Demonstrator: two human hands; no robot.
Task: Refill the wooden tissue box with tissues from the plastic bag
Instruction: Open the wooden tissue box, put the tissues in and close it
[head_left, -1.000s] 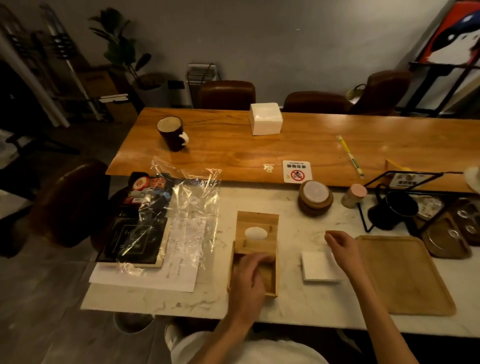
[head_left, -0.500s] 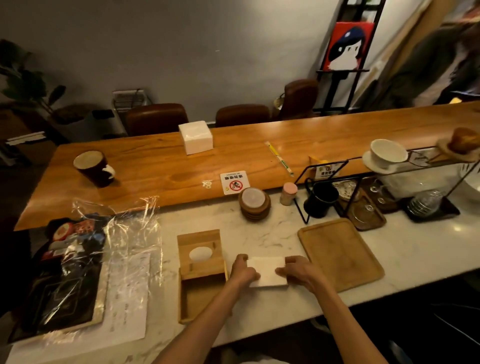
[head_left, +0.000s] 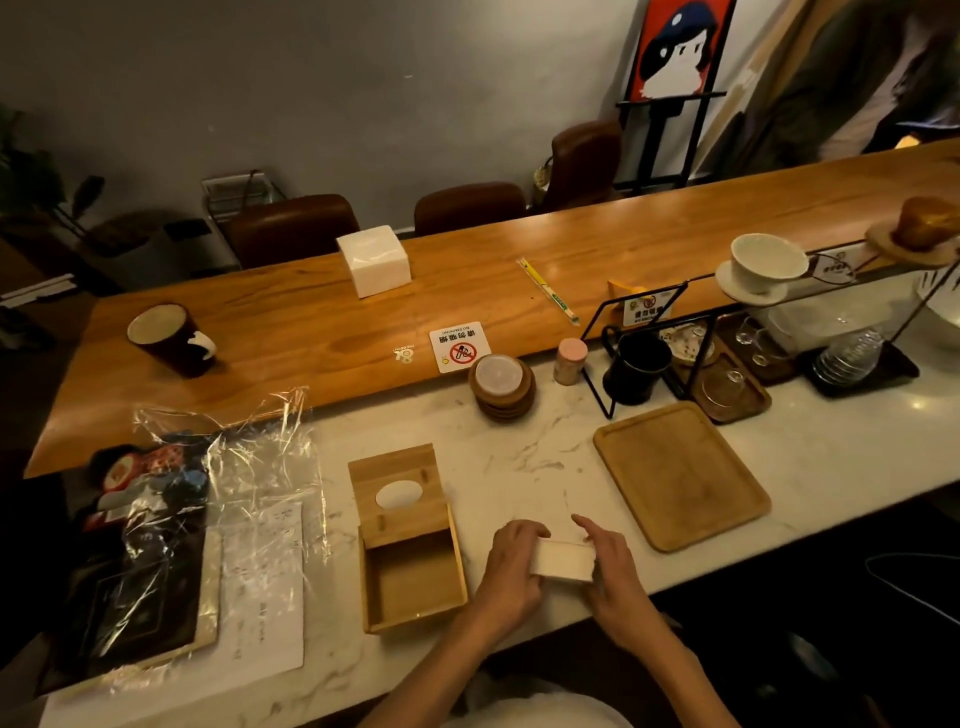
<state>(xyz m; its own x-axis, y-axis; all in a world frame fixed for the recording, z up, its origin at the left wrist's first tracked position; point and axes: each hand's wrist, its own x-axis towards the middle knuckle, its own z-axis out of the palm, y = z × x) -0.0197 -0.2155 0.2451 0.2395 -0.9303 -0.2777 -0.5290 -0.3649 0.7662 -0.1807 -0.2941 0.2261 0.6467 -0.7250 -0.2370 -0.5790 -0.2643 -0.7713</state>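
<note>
head view: left hand (head_left: 511, 564) and right hand (head_left: 610, 569) clasp tissue stack (head_left: 563, 560) beside open wooden tissue box (head_left: 410, 571).

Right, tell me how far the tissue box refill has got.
Done: the wooden tissue box lies open and empty, its lid slid back, and the plastic bag lies flat and empty. In hand: the left hand and right hand grip a tissue stack between them, beside the box. Left: put the stack in and close the lid.
</note>
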